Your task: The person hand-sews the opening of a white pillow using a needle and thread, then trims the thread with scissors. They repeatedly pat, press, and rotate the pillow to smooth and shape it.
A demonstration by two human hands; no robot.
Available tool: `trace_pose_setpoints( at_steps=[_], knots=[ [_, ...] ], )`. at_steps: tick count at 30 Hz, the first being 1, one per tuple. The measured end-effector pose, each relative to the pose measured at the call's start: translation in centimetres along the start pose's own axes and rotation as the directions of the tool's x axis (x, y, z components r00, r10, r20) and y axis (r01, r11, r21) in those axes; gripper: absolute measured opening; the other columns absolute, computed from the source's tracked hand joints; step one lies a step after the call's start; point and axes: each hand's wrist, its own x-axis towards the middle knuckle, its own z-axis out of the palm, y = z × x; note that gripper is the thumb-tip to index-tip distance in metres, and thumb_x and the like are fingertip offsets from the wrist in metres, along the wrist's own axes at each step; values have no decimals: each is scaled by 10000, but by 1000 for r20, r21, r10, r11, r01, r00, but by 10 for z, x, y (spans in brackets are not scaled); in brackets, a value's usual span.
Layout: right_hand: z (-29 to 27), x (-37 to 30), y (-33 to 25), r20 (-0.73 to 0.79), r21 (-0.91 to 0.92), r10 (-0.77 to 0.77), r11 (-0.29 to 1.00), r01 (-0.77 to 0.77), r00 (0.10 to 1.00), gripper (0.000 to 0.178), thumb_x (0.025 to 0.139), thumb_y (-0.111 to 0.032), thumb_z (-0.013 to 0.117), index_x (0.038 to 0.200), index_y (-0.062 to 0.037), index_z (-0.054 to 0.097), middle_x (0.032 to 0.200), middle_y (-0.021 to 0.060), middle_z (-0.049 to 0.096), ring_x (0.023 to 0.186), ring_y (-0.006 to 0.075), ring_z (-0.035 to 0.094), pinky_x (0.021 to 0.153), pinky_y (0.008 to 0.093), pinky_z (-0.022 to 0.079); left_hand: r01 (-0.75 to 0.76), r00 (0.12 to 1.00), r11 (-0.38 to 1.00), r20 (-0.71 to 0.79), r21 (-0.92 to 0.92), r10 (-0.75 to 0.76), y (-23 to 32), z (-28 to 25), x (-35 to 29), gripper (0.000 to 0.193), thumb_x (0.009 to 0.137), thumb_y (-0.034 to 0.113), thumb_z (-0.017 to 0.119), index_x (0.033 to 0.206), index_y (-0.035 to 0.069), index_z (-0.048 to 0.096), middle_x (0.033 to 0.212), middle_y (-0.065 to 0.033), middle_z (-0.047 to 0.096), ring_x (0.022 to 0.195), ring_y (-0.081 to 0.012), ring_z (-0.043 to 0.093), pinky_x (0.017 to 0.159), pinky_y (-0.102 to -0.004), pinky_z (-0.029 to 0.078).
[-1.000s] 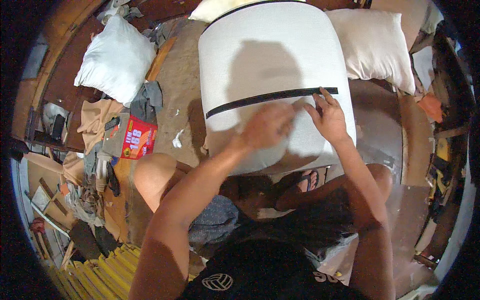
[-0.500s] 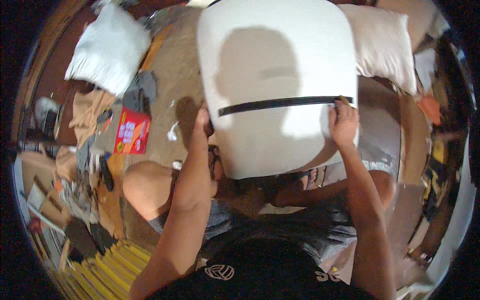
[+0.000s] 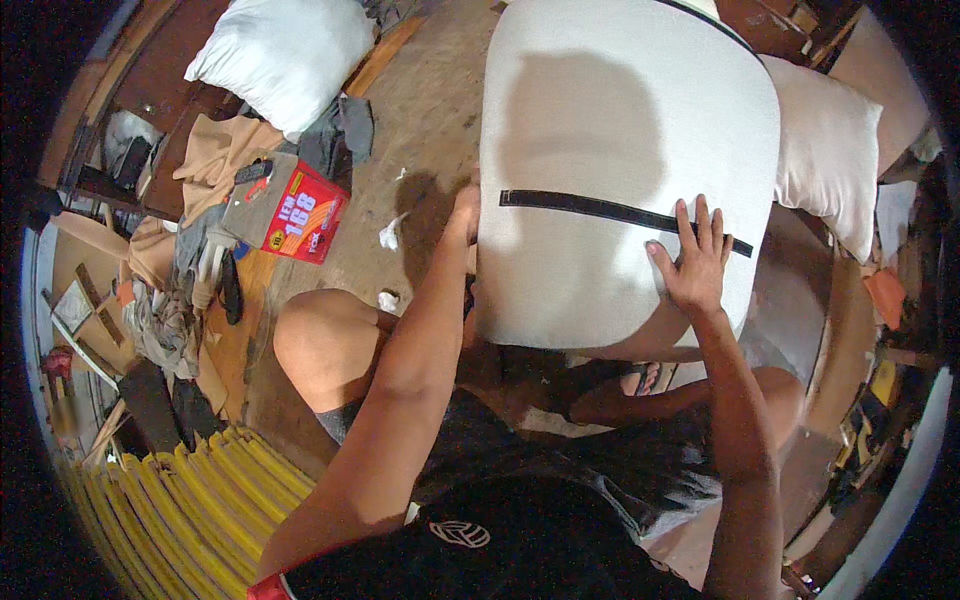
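Observation:
A large cream upholstered cushion [image 3: 560, 280] with rounded corners stands tilted before my crossed legs. A black strip [image 3: 600, 209] runs across its face, and a head-shaped shadow falls above that. My right hand [image 3: 695, 265] lies on the cushion with fingers spread, the fingertips over the strip's right part. At the cushion's left edge, my left hand [image 3: 465, 215] grips the side; most of its fingers are hidden by the edge.
On the left are a white pillow [image 3: 285, 60], a red-sided box [image 3: 306, 213] with a dark object on top, and crumpled cloths [image 3: 225, 155]. Yellow ribbed material [image 3: 200, 500] lies at lower left. Another pale pillow [image 3: 825, 150] sits behind the cushion's right side. White scraps [image 3: 393, 232] dot the floor.
The view has swung, so the cushion sits further right and is turned slightly clockwise. My right hand has gone from pinching near the strip's right end to lying spread on the cushion.

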Motion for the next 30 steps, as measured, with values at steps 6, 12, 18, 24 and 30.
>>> trace_pose_setpoints(
  at_steps=[6,12,18,24,30],
  knots=[
    [12,-4,6,-23,6,-11,1000,11,1000,842,929,-660,603,1599,-206,373,1698,163,203,1540,497,150,1188,729,116,-297,945,942,-94,155,314,1,14,-2,691,1096,548,336,1524,13,433,1454,-174,566,1333,-279,528,1138,-358,380],
    [18,-7,13,-61,-14,7,1000,-8,998,838,932,-661,599,1598,-205,375,1694,164,218,1535,499,169,1177,738,136,-582,799,721,96,376,594,27,38,-23,672,1110,500,296,1648,114,184,1676,-194,264,1542,-328,268,1252,-385,227],
    [15,-7,2,-31,-1,28,1000,-28,999,850,917,-705,579,1587,-214,400,1693,154,228,1536,504,165,1182,738,110,-369,929,859,121,355,350,42,41,-21,676,1103,495,283,1660,155,106,1680,-241,203,1560,-410,170,1268,-436,187],
    [17,-7,1,-45,-8,45,999,-45,998,859,902,-710,590,1585,-222,404,1688,151,245,1540,494,165,1179,747,93,-331,896,695,-19,638,445,43,72,-31,733,1083,514,329,1654,109,112,1640,-355,170,1536,-500,166,1256,-516,191],
    [14,-6,-7,-27,-20,55,998,-55,998,838,919,-683,597,1572,-184,432,1685,165,253,1541,494,161,1175,740,102,-394,601,97,176,914,779,32,129,-58,698,1049,429,465,1614,74,261,1572,-467,151,1448,-650,203,1181,-694,211]
  ],
)
